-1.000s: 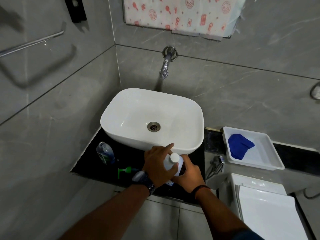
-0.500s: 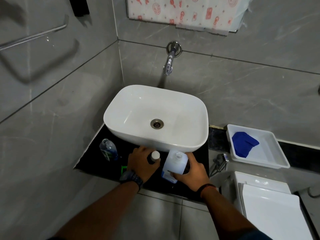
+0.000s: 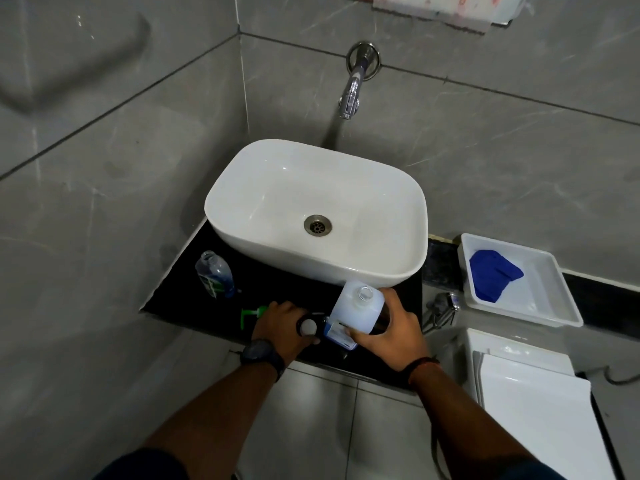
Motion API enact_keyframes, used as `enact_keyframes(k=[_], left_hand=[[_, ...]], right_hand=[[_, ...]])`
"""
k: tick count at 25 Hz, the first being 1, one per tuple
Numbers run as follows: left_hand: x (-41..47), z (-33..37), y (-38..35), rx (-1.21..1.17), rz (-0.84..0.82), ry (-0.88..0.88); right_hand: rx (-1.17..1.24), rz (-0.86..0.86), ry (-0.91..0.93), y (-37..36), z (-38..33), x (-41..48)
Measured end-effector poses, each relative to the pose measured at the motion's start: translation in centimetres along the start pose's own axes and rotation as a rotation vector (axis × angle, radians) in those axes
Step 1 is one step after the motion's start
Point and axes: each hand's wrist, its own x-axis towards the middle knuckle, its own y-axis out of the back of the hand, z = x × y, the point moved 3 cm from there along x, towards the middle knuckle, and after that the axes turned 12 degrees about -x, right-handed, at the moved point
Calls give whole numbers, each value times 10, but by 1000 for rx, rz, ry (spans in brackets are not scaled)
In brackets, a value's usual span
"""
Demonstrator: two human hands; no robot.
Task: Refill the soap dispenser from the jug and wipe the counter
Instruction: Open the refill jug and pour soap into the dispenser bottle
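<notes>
A white rounded-rectangle ceramic basin [image 3: 317, 216] is parked on the black glossy stone bench [image 3: 180, 292], and most of the bench is eaten up by it, so only a narrow strip is left in front and to the left. A chrome wall tap [image 3: 351, 95] is hung over the basin's far edge. Off to the right, a white rectangular plastic tray [image 3: 540, 306] is set on a ledge, well apart from the hands, and a folded blue cloth [image 3: 493, 277] is lying in it. Below that, a white toilet tank lid [image 3: 530, 403] is seen.

On the left strip, a small clear soap dispenser bottle with a green and blue label [image 3: 214, 275] is stood upright with its neck open; some clear liquid is visible low inside. Its green pump head [image 3: 252, 312] is laid flat on the bench, just beside the left hand [image 3: 284, 327].

The translucent white plastic jug with a blue-and-white label [image 3: 358, 308] is kept on the front strip, right against the basin's front wall, mouth uncapped and pointing up. The grip of the right hand [image 3: 388, 329] is wrapped around the jug's body. The left hand's grip is clenched around a small round white cap [image 3: 308, 328], low over the bench, close beside the jug. How full the jug is can't really be made out.
</notes>
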Motion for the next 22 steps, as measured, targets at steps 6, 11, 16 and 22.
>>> enact_keyframes(k=[6,11,16,22], left_hand=[[-23,-55,73,-393,753,343],[-14,-90,105,-376,820,554],[20,-101,99,-650,551,480],[20,-70,110,-627,656,335]], right_hand=[[1,-14,-19,0,-1,0],[-2,-13,-13,-1,-3,0],[10,-9,-9,-3,-3,2],[63,73,0,0,-19,1]])
